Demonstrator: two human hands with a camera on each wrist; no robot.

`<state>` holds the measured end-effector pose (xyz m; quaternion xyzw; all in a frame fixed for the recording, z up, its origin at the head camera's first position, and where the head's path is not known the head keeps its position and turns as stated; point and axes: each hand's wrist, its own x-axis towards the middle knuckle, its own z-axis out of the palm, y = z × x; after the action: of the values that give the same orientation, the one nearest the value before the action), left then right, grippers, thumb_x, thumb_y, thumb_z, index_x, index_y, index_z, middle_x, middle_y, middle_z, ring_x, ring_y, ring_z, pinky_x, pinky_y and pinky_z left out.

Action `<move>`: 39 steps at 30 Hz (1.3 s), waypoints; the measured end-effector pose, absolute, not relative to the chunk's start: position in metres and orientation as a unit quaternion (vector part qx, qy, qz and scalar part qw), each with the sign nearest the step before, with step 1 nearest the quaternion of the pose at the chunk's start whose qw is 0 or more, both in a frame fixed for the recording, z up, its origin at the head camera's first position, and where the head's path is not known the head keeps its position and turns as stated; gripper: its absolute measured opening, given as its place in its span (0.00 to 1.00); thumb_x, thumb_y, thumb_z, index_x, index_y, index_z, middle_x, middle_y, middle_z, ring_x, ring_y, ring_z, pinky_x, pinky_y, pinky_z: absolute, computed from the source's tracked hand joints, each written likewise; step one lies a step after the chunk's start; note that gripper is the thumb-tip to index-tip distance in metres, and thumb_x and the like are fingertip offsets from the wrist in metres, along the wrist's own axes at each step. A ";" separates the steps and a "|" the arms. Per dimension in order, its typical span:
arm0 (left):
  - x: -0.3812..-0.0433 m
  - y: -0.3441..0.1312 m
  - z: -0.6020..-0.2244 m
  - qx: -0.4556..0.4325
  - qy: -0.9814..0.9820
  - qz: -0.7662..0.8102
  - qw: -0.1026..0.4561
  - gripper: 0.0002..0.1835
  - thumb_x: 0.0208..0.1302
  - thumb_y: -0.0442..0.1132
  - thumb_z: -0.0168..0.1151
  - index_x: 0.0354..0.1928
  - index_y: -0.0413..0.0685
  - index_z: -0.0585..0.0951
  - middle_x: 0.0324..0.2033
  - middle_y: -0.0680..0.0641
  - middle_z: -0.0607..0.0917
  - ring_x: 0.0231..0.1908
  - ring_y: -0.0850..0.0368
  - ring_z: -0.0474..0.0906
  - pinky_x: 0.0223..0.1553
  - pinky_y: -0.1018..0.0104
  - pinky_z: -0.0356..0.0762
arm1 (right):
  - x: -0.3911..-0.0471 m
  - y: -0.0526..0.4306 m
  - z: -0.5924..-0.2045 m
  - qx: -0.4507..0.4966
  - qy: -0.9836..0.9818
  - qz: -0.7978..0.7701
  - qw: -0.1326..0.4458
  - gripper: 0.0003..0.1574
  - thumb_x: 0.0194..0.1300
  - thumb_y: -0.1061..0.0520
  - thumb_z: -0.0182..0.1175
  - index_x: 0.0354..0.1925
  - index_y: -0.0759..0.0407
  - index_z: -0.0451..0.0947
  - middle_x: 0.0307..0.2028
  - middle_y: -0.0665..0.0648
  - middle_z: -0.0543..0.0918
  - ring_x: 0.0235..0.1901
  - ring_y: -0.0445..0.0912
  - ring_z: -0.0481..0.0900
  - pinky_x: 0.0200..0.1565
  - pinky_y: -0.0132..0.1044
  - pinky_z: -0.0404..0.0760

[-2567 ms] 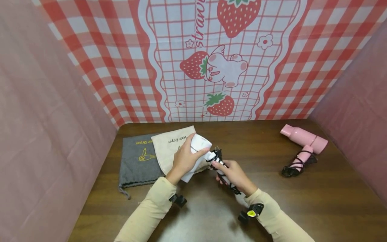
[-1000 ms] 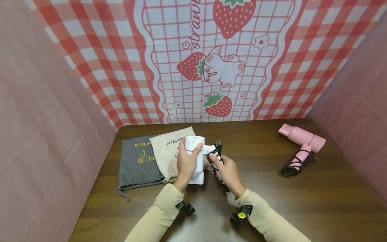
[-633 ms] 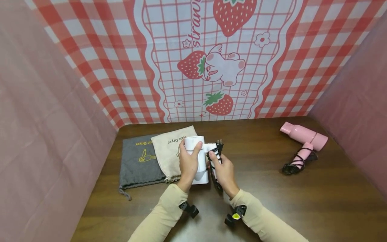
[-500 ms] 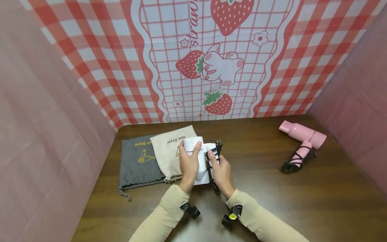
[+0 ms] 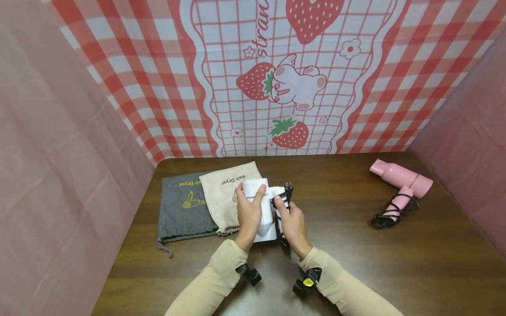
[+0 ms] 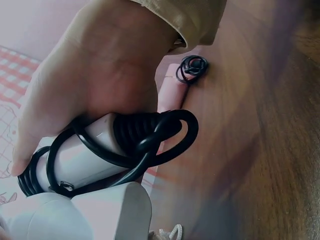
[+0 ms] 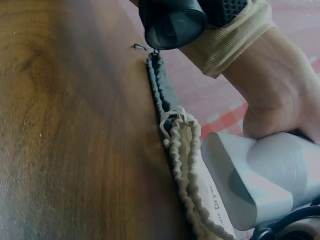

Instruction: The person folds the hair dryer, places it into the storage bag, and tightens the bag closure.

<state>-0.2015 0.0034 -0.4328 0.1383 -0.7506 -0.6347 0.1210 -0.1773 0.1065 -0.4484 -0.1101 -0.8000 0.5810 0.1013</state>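
Observation:
A white folding hair dryer (image 5: pixel 267 216) is held between both hands over the middle of the table, its handle folded close along the barrel. My left hand (image 5: pixel 249 215) grips the barrel, thumb on its near face. The handle, wound with black cord (image 5: pixel 280 232), is in my right hand (image 5: pixel 293 223), thumb along it. A plug (image 5: pixel 289 188) sticks up at the handle's top. In the left wrist view, the right hand (image 6: pixel 95 75) curls over the cord-wrapped handle (image 6: pixel 82 160). The right wrist view has the left hand (image 7: pixel 282 95) on the white barrel (image 7: pixel 265 175).
On the left, a grey drawstring pouch (image 5: pixel 178 224) lies partly under a beige pouch (image 5: pixel 221 206); both are printed "Hair Dryer". A pink hair dryer (image 5: pixel 403 177) with cord-wrapped handle rests at the right. A checked strawberry cloth (image 5: pixel 292 87) hangs behind the wooden table (image 5: pixel 379 263).
The white dryer's barrel has turned from slanting to nearly straight. My right hand has moved left, bringing the handle in closer alongside the barrel. Both hands keep their hold.

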 end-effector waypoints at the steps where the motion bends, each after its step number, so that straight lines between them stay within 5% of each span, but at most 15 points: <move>1: -0.201 0.003 -0.434 0.136 -0.748 -0.639 0.120 0.41 0.51 0.63 0.58 0.64 0.51 0.59 0.49 0.43 0.77 0.41 0.49 0.76 0.42 0.59 0.71 | -0.177 0.107 -0.449 -0.110 -0.800 0.581 0.098 0.29 0.59 0.35 0.52 0.31 0.60 0.77 0.25 0.61 0.82 0.22 0.44 0.75 0.26 0.32 0.72; 27: -0.203 0.001 -0.441 0.105 -0.708 -0.692 0.094 0.40 0.54 0.57 0.60 0.63 0.46 0.57 0.51 0.40 0.74 0.45 0.50 0.73 0.49 0.59 0.70 | -0.180 0.120 -0.455 -0.087 -0.788 0.608 0.036 0.29 0.58 0.36 0.54 0.36 0.60 0.77 0.27 0.61 0.82 0.23 0.43 0.76 0.28 0.38 0.77; 39: -0.203 -0.001 -0.439 0.113 -0.695 -0.703 0.097 0.39 0.55 0.55 0.60 0.63 0.44 0.58 0.51 0.39 0.74 0.46 0.49 0.73 0.51 0.57 0.69 | -0.179 0.125 -0.452 -0.050 -0.821 0.568 0.025 0.26 0.57 0.39 0.57 0.38 0.60 0.76 0.30 0.60 0.82 0.26 0.42 0.75 0.29 0.32 0.75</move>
<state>-0.2031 -0.0008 -0.4394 0.1133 -0.6953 -0.7031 0.0968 -0.1791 0.1250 -0.4523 -0.0500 -0.8210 0.5683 0.0246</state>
